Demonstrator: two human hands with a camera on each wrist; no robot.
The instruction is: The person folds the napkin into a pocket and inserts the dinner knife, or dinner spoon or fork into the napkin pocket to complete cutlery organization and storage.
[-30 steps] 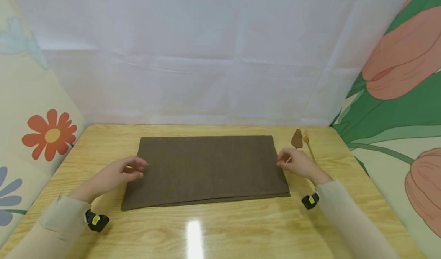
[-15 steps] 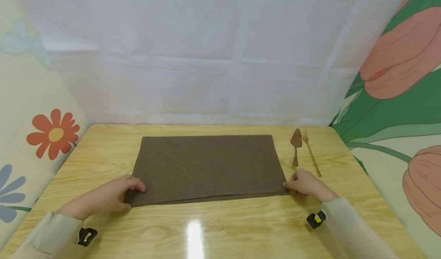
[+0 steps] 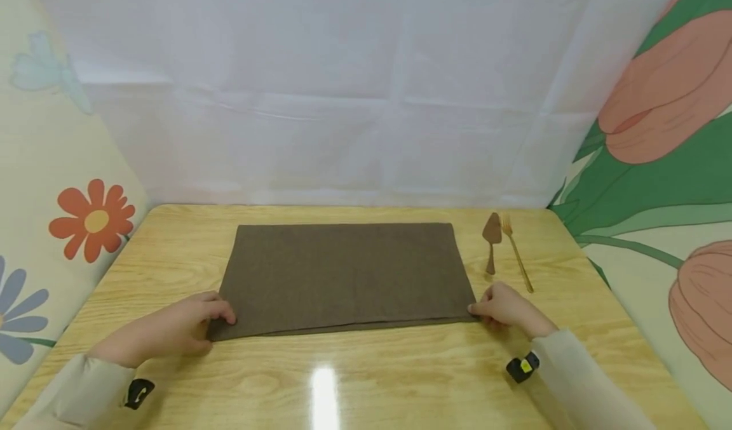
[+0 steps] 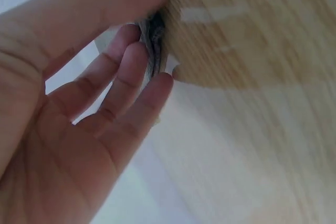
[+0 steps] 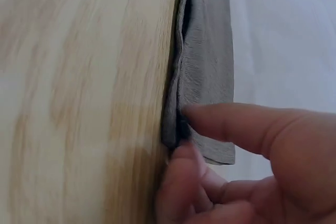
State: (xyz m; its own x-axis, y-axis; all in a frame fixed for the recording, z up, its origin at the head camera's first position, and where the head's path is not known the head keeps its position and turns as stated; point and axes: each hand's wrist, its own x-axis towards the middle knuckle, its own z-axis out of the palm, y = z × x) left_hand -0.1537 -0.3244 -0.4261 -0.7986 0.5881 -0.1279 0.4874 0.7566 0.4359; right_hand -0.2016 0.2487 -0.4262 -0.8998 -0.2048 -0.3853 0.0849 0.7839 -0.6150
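Note:
A dark brown folded cloth (image 3: pixel 343 277) lies flat on the wooden table, its layered edge toward me. At the near right corner my right hand (image 3: pixel 509 308) pinches the cloth between thumb and fingers. The right wrist view shows the thumb (image 5: pixel 226 124) on the top layer, with the curled fingers by the corner. My left hand (image 3: pixel 171 328) is at the near left corner, fingertips resting on the cloth and thumb apart beside the edge. In the left wrist view, the fingers (image 4: pixel 142 103) reach to the dark cloth edge (image 4: pixel 153 38).
A brown cake server (image 3: pixel 492 233) and a gold fork (image 3: pixel 517 252) lie right of the cloth. The wooden table (image 3: pixel 372 379) backs onto a white sheet (image 3: pixel 320 100). Flower-patterned panels (image 3: pixel 657 125) stand at both sides.
Both hands have come down toward me from the cloth's sides to its near corners. The right hand has taken hold of its corner. The cake server's handle has come into view.

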